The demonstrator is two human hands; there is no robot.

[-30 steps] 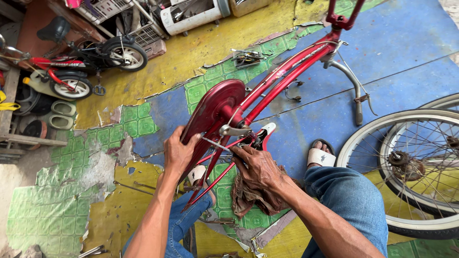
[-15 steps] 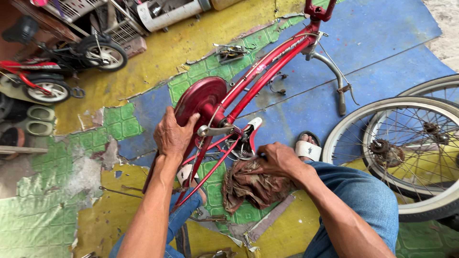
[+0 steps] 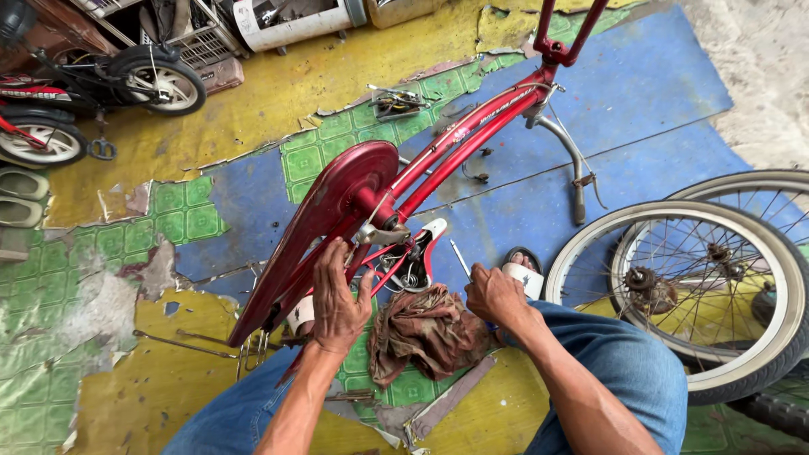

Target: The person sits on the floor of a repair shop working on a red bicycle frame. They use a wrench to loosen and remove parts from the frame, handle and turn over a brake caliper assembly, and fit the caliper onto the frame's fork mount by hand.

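Down on the patchy floor, the red bike frame lies with its long axis running from near left to far right. Left hand, palm down, fingers curled around a frame bar by the red chain guard. Right hand pinches a thin metal tool, pointing away, beside a brown rag. A loose wheel lies right.

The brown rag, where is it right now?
In the head view, the rag lies on the floor mat between the left hand and right hand, below the red frame.
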